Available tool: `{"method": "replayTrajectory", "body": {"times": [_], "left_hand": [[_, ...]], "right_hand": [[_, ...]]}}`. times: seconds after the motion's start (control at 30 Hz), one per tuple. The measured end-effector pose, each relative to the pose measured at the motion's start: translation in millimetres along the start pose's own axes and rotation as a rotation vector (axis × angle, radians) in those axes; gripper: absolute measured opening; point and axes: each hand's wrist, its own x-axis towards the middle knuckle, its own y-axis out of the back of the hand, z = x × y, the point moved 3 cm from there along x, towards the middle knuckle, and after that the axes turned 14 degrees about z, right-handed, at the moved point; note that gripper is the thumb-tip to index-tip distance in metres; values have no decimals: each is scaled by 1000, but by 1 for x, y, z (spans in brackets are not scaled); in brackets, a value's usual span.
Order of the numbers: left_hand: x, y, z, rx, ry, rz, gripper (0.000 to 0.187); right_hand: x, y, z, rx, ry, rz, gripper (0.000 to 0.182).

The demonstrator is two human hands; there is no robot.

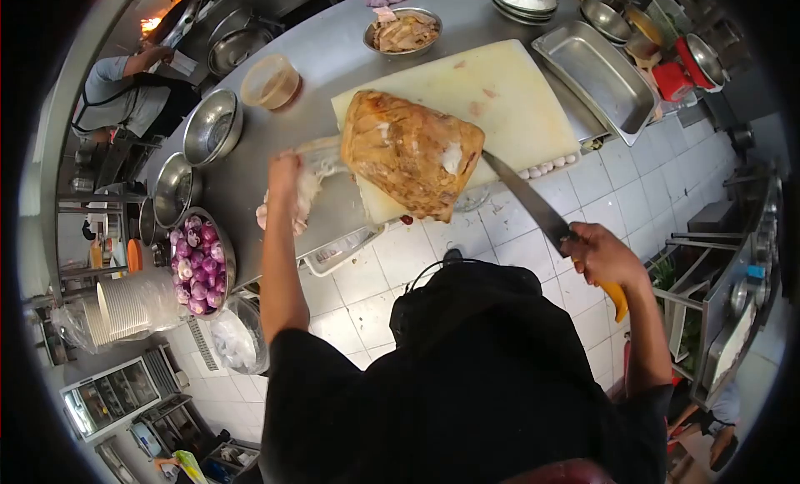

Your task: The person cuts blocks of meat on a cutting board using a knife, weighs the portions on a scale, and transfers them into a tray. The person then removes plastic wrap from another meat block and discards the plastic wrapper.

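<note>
A large browned piece of cooked meat [408, 151] lies on the white cutting board [525, 109], reaching over the board's near edge. My right hand [602, 255] is wrapped round the yellow handle of a big knife [533, 202]. The blade points up and left, its tip right at the meat's right side. Left of the board, my left hand [285, 174] is closed over a crumpled whitish, partly see-through sheet [315, 169] that stretches toward the meat. My forearm and fist hide part of the sheet.
Behind the board stands a bowl of sliced meat [406, 32]; a plastic tub [271, 82] is left of it. Metal bowls [212, 127] and a bowl of purple onions [200, 263] line the left side. A steel tray [596, 76] sits right. A person [125, 92] works near flames.
</note>
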Motion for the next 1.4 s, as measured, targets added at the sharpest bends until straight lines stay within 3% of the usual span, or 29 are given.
{"method": "replayTrajectory", "body": {"times": [0.03,0.1,0.13,0.23,0.3,0.37,0.4,0.47,0.5,0.57,0.63,0.97,1.13,1.4], "left_hand": [[-15,0,19,0,-12,-1,7],[-48,-8,38,-563,528,-6,9],[-45,-9,38,-564,524,-1,9],[-39,-23,72,-750,480,-181,13],[-49,-41,123,-671,364,21,13],[-23,-44,148,-730,226,-65,16],[-77,-67,220,-685,249,27,16],[-46,-75,251,-857,134,-305,15],[-40,-84,270,-858,119,-349,11],[-72,-113,304,-699,48,-234,11],[-74,-136,311,-714,-10,-437,10],[-168,-246,340,-647,-50,-478,10],[-221,-317,365,-557,-207,-649,7],[-327,-447,408,-590,-175,-929,6]], "right_hand": [[2,4,-3,-13,16,30,18],[4,7,-6,-3,40,81,17],[5,10,-6,1,64,133,16],[2,0,-11,63,134,152,17],[4,-9,-14,94,159,150,18],[3,-17,-19,49,228,159,18],[15,-22,-10,-45,385,220,18],[14,-27,-13,-27,352,213,19],[14,-27,-13,-25,324,206,19],[16,-24,-2,-29,389,243,20],[10,-17,8,5,355,268,19],[-28,40,162,450,-13,342,20],[-51,66,246,567,-118,422,17],[-88,116,323,677,-196,633,13]]}}
